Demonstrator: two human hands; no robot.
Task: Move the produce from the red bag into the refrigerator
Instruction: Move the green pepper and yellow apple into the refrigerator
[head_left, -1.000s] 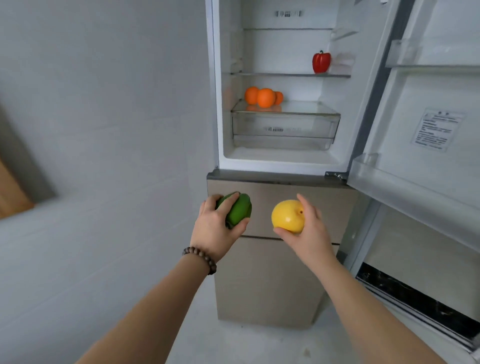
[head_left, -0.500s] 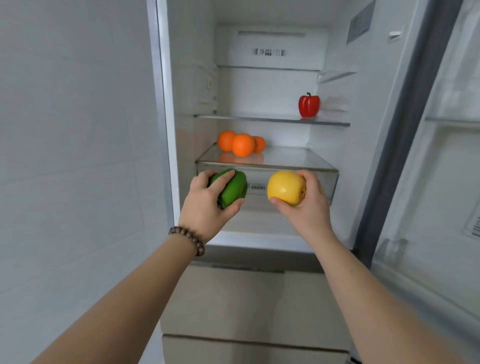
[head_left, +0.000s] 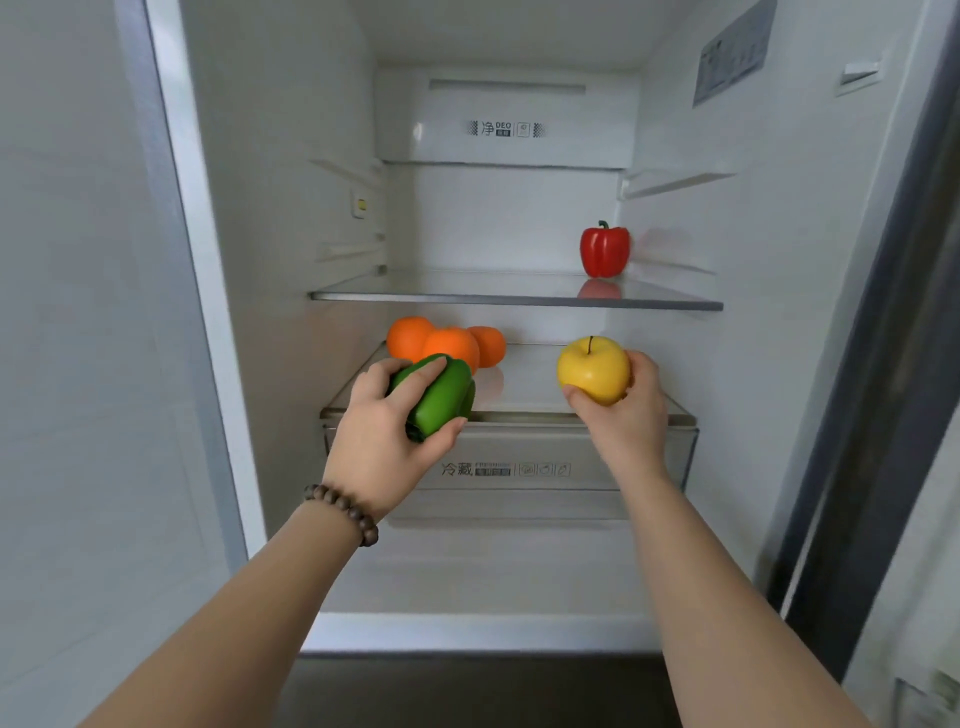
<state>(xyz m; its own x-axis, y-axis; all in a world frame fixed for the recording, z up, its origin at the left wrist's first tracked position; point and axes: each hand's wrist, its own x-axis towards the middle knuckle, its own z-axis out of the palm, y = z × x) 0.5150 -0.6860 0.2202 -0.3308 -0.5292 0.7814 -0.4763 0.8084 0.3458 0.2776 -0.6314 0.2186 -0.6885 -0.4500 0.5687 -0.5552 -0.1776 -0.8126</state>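
Observation:
My left hand (head_left: 382, 431) grips a green bell pepper (head_left: 441, 397) just in front of the open refrigerator's (head_left: 291, 208) lower glass shelf (head_left: 524, 400). My right hand (head_left: 626, 410) holds a yellow apple (head_left: 592, 370), stem up, over the right part of that same shelf. Three oranges (head_left: 447, 343) lie at the back left of the lower shelf, right behind the green pepper. A red bell pepper (head_left: 604, 249) stands upright on the upper glass shelf (head_left: 467, 293), at its right. The red bag is out of view.
A clear crisper drawer (head_left: 519, 467) with printed labels sits under the lower shelf. The fridge door (head_left: 904, 364) stands open at the right edge. A white tiled wall (head_left: 78, 312) runs along the left. The upper shelf's left half is bare.
Both hands have risen and reached forward with the pepper and the apple, from in front of the lower drawers to the lower shelf's front edge. The view has come closer to the fridge.

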